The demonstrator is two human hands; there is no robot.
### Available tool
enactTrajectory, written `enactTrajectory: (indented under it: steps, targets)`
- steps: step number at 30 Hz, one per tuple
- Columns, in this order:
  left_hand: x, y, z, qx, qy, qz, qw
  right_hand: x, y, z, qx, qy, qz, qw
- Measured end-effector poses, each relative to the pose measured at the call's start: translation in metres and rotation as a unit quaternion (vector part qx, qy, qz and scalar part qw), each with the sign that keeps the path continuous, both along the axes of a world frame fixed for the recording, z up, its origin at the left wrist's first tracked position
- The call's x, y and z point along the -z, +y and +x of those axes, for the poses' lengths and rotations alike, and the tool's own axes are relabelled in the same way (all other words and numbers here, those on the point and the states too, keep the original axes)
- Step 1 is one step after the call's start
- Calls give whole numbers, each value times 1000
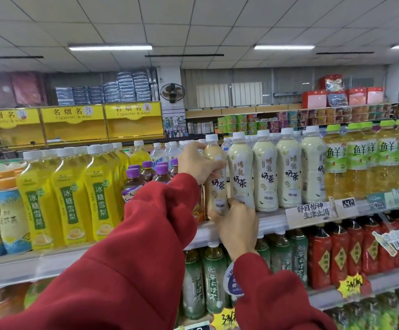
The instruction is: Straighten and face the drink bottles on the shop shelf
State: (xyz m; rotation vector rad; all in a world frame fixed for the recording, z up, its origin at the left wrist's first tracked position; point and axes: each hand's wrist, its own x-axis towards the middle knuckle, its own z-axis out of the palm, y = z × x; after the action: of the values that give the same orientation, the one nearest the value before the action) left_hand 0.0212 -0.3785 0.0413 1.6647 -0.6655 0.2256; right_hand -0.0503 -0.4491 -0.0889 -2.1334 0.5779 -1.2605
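A cream milk tea bottle [215, 184] with a white cap stands at the left end of a row of like bottles [265, 172] on the top shelf [274, 221]. My left hand [197, 163] grips its upper body and shoulder. My right hand [237, 225] wraps its base from below. Both arms wear red sleeves. The bottle's label faces roughly forward, partly hidden by my fingers.
Yellow pear drink bottles [70, 196] fill the shelf to the left, purple-capped bottles [146, 177] behind my left arm. Green-capped tea bottles [365, 163] stand to the right. Green and red bottles [336, 253] line the shelf below. Price tags hang on the shelf edge.
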Motion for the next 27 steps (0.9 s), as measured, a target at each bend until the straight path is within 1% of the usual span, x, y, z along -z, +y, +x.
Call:
enactTrajectory:
  steps: [9,17,22,25,27]
  targets:
    - [6,1,-1,3,-27,-4,1000,1,3,-1,8,-14,-13,1000]
    - [4,18,-16,3,-21,-59,998,4,1,0,22,-14,-29,999]
    - [21,53,-42,0,-47,-125,991,6,2,-1,19,-35,-29,999]
    - [52,94,-60,0,-48,-157,986,4,5,-6,23,-56,-41,997]
    - [80,130,-73,-2,-37,-155,987,3,9,-11,24,-75,-50,996]
